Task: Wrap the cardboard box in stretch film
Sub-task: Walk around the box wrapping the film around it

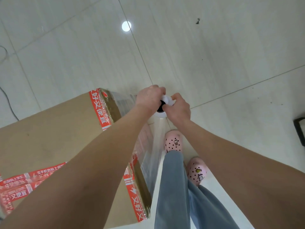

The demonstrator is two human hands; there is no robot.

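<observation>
Both hands meet over the top end of the stretch film roll [161, 114]. The left hand [148, 98] curls its fingers over the far side and the right hand [179, 109] grips the near side. A white crumpled bit shows between their fingers; what it is cannot be told. The roll stands upright just off the box's right face, its dark core showing between the hands.

Nearest, legs in blue jeans [173, 187] stand just beside the cardboard box [49, 138], leaving only a narrow strip of floor between them. The box fills the lower left, its top crossed by red printed tape [99, 108] along the right edge and more at the near left. Clear film [156, 146] runs from the roll along the box's right face, and glossy film covers the far right corner. Two pink clogs [173, 141] point away, near that same face.

Beyond the hands, pale floor tiles [214, 55] lie open to the far side and the right. A thin cable [6, 100] trails at the left edge, and a dark framed object [299, 128] sits at the right edge.
</observation>
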